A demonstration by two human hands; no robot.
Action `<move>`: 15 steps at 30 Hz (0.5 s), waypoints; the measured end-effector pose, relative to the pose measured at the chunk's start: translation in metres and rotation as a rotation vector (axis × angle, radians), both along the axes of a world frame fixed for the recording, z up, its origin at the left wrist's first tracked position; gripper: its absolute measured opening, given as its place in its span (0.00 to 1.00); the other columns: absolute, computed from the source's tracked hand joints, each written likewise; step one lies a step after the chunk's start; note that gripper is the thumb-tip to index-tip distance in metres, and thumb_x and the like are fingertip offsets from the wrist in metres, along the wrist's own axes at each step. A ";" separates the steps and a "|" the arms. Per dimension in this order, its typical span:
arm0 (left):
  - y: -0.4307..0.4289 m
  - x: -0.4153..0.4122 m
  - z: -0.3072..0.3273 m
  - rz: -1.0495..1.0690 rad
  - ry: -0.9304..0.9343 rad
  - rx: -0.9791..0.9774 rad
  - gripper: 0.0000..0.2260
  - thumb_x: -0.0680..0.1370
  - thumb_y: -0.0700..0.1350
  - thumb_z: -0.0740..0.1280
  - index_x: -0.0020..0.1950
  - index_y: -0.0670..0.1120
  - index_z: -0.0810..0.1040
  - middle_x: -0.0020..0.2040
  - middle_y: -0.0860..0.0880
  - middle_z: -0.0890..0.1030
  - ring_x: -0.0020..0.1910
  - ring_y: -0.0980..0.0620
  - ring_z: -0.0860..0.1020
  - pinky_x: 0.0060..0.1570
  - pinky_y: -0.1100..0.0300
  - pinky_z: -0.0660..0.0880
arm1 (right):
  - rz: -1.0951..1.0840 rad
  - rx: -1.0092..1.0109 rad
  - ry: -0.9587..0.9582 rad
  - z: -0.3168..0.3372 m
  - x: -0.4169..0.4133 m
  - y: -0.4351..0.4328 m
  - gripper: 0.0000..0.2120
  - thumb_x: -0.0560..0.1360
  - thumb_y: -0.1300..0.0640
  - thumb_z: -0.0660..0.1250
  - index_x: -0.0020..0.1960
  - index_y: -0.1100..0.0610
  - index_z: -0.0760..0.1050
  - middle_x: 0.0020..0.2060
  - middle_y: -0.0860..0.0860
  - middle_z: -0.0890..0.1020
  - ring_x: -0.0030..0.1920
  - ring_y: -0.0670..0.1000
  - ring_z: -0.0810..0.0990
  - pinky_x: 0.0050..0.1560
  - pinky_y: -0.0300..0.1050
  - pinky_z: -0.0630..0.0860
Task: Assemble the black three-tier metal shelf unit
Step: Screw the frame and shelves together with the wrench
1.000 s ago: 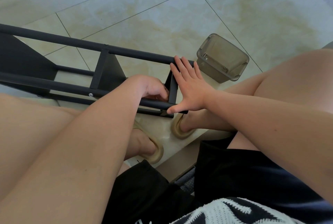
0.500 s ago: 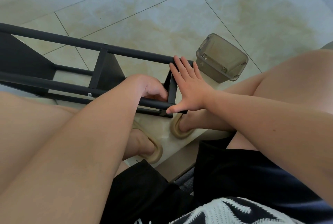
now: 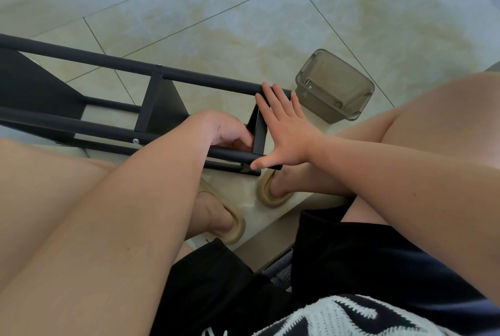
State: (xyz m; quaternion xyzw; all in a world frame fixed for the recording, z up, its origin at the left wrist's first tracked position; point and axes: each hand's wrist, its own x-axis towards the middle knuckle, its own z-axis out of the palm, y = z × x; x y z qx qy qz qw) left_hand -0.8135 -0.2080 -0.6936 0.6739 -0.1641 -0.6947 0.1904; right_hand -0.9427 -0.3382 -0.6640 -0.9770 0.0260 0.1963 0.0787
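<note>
The black shelf unit (image 3: 108, 61) is laid on its side on the tiled floor (image 3: 243, 24). Its near end is pressed by the right hand (image 3: 286, 133), fingers (image 3: 280, 99) straight and spread. The left hand (image 3: 227, 130) is reached inside the frame with its fingers curled; whether anything is gripped cannot be told. A smoky plastic container (image 3: 335, 92) is set just beside that end.

View: single head-worn wide-angle camera; faces steeply down and forward over the person's thighs (image 3: 40, 187)
Range: close; forearms (image 3: 135, 214) fill the lower frame
Centre: shelf frame (image 3: 189, 84) lying on tiled floor (image 3: 351, 24)
</note>
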 end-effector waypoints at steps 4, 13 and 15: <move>-0.004 -0.002 -0.001 0.003 -0.026 0.004 0.12 0.76 0.39 0.68 0.57 0.36 0.82 0.42 0.43 0.83 0.43 0.44 0.80 0.54 0.52 0.76 | 0.000 -0.006 0.002 0.000 0.000 0.000 0.70 0.56 0.16 0.52 0.82 0.60 0.35 0.80 0.57 0.33 0.79 0.57 0.29 0.78 0.61 0.32; -0.003 -0.005 -0.001 0.067 -0.074 -0.100 0.08 0.74 0.30 0.64 0.44 0.40 0.80 0.33 0.42 0.80 0.34 0.45 0.77 0.38 0.60 0.75 | 0.003 -0.001 0.003 0.000 0.000 -0.001 0.70 0.57 0.16 0.54 0.82 0.60 0.35 0.80 0.57 0.32 0.79 0.56 0.29 0.78 0.61 0.32; -0.003 -0.005 -0.003 0.081 -0.047 -0.110 0.08 0.74 0.29 0.64 0.49 0.37 0.80 0.40 0.39 0.80 0.40 0.42 0.78 0.45 0.56 0.75 | 0.002 0.000 0.000 0.000 0.000 -0.001 0.70 0.57 0.16 0.53 0.82 0.60 0.35 0.80 0.57 0.32 0.79 0.56 0.29 0.78 0.61 0.32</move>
